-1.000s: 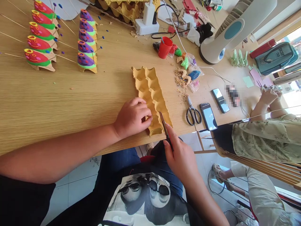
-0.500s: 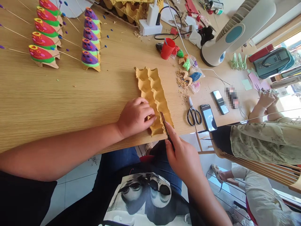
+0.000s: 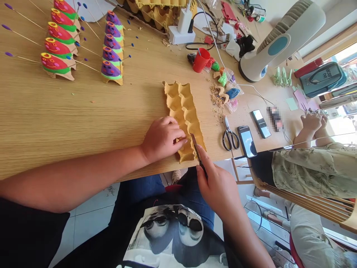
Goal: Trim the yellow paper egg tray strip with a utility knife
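A yellow pulp egg carton (image 3: 184,102), a strip two cups wide, lies on the wooden table near its front edge. My left hand (image 3: 164,137) rests over its left side, fingers curled and closed on a ridge between the cups. In my right hand (image 3: 217,186) is a knife (image 3: 196,147) with a dark handle, its blade against the carton's near end, just right of my left fingertips. Part of the handle is hidden inside my grip.
Scissors (image 3: 230,136) and a phone (image 3: 247,140) lie to the right. Behind them are a red cup (image 3: 201,60), clay bags and a white fan (image 3: 276,42). Painted carton figures (image 3: 57,66) with sticks stand back left. A co-worker's hands (image 3: 312,121) rest at far right.
The view has shifted slightly, so the table items sit a little differently in it. Both hands, the knife and the carton keep nearly the same positions relative to each other.
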Demonstrator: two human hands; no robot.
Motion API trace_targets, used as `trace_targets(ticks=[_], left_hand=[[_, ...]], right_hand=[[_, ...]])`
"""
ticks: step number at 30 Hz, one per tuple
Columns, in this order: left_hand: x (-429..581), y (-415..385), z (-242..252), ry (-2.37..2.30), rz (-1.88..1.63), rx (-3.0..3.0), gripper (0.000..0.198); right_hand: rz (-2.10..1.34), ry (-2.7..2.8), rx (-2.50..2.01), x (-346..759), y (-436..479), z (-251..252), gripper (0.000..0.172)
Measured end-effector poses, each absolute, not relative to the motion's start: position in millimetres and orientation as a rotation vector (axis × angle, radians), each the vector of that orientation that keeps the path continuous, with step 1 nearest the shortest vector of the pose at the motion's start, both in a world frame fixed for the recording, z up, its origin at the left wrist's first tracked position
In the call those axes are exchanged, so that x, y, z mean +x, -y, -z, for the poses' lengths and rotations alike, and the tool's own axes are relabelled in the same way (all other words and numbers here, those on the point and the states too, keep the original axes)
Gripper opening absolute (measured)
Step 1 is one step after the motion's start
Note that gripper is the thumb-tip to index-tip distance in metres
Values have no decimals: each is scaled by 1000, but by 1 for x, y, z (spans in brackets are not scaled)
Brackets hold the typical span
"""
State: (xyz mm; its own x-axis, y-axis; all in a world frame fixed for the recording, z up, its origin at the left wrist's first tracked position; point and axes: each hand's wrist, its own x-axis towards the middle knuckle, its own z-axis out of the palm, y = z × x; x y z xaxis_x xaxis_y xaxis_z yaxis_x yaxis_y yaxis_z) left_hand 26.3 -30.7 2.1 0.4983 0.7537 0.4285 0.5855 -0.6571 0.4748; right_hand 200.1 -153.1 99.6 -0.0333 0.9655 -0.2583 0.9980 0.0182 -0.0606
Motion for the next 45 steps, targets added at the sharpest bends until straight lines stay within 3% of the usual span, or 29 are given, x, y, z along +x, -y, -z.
trace_targets(ticks=[45], left_hand=[[27, 30, 0, -1101, -944, 2454, 18]], right_hand=[[259, -1974, 1860, 187, 146, -109, 67]])
